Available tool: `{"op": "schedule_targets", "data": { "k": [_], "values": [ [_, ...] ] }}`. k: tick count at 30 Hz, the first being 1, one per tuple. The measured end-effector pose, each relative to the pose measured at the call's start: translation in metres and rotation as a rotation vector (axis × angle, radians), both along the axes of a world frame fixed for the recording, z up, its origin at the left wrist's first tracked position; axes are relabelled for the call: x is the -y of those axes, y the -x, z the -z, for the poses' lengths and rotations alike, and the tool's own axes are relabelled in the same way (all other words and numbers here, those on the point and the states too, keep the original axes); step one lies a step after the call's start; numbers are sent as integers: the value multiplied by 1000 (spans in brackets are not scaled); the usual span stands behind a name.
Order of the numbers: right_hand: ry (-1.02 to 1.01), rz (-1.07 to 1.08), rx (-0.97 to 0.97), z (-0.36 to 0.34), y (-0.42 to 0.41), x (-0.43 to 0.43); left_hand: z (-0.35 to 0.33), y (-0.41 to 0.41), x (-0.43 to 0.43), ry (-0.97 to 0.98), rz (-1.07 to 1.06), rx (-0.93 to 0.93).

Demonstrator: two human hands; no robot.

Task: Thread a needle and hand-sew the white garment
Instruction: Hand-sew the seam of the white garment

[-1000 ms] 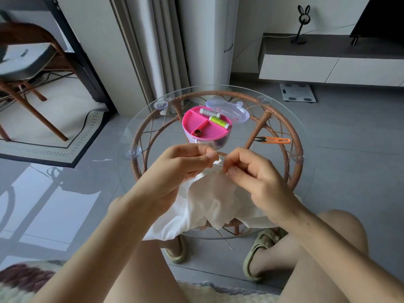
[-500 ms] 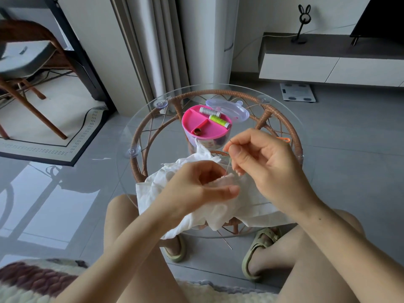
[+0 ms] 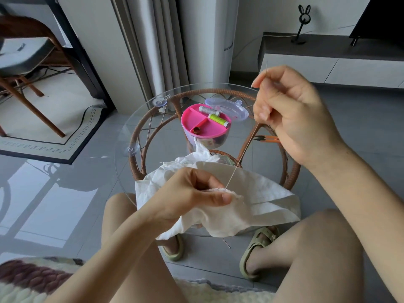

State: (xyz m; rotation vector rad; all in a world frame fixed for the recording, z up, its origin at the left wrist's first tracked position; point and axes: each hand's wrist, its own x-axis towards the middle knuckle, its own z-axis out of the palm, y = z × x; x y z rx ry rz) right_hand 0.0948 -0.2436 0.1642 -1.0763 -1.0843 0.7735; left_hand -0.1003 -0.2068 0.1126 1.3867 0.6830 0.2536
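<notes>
Drawing a stitch through on taut thread.
Pinching the needle upright in the right grip, high over the desk; pinching a fold of the white garment in the left grip right where the thread exits, with cloth draped over the desk's near rim. Best to draw along the thread's own line, stop at snug without puckering, hold the fold firm.

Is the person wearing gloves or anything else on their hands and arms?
No gloves. The left hand and right hand are bare, with no rings, watch or bracelet showing. The left forearm and right forearm are bare too; no sleeve comes into view.
</notes>
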Motion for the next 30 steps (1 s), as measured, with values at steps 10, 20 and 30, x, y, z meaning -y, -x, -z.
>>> {"op": "schedule_targets", "data": {
  "k": [10, 20, 30],
  "values": [
    [326, -293, 932, 29, 7, 16, -4, 4, -4, 72, 23, 63],
    [22, -145, 1050, 27, 18, 22, -6, 3, -3, 12, 21, 6],
    [87, -55, 927, 45, 22, 25, -4, 6, -3, 74, 11, 68]
  ]
}}
